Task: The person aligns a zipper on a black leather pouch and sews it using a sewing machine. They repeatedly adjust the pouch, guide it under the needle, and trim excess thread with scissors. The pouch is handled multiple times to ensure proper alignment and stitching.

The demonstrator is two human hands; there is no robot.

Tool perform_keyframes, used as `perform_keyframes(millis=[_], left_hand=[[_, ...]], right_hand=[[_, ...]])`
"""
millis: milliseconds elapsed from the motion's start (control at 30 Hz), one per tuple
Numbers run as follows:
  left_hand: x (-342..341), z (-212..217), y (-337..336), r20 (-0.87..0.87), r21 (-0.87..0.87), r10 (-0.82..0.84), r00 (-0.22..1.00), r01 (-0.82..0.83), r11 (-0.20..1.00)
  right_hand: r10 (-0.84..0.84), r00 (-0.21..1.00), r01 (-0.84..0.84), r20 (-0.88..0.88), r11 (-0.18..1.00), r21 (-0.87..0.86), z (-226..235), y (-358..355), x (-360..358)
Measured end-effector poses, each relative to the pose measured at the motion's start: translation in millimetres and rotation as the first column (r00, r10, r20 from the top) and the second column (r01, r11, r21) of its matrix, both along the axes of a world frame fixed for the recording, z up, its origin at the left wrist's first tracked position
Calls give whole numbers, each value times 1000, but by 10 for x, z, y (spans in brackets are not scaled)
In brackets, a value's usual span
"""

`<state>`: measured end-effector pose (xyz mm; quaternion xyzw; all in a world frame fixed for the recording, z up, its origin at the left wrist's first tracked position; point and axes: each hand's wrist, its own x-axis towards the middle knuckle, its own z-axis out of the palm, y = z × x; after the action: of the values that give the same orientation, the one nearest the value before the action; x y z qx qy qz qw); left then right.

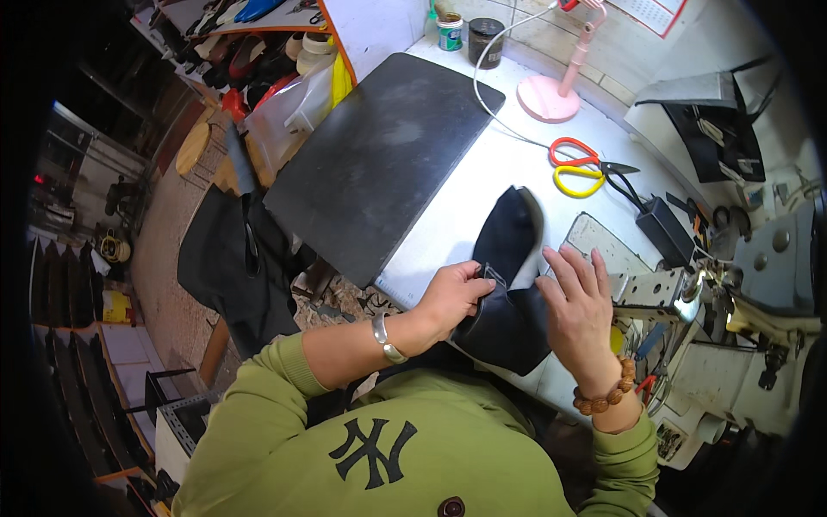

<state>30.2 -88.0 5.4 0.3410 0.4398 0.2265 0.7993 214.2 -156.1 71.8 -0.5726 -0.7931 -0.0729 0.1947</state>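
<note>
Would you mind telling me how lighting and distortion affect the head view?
Head view: even light on the white table; the dark slab shows a dull sheen; fisheye bends edges, corners black; the hands, left hand and right hand, are sharp on the dark piece.

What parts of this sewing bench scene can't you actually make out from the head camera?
- Dark fabric piece: its near part is covered by the left hand and right hand.
- Sewing machine: cut off by the dark right rim; needle area too cluttered to read.
- Two small jars: contents too small to tell.
- Shelves at the left edge: bent and dim.
</note>
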Motion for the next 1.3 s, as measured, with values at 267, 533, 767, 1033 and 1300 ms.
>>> perform_keyframes(millis=[267,533,767,1033,1300], left_hand=[[-36,-187,11,-190,168,-175,966,208,964],[67,-332,99,-568,460,-217,794,525,716],[89,-391,10,-573,551,-134,808,501,668],[155,-36,-40,-702,615,18,712,593,520],[214,804,-182,-255,435,-183,949,282,855]], right_hand=[[-128,946,75,-298,980,-182,-612,-593,-478],[-79,965,48,-251,991,-127,-882,-746,-455],[-30,971,11,-237,997,-83,-1028,-818,-393],[50,921,-49,-386,999,13,-849,-1031,-99],[-140,665,332,-734,936,121,-638,-1551,490]])
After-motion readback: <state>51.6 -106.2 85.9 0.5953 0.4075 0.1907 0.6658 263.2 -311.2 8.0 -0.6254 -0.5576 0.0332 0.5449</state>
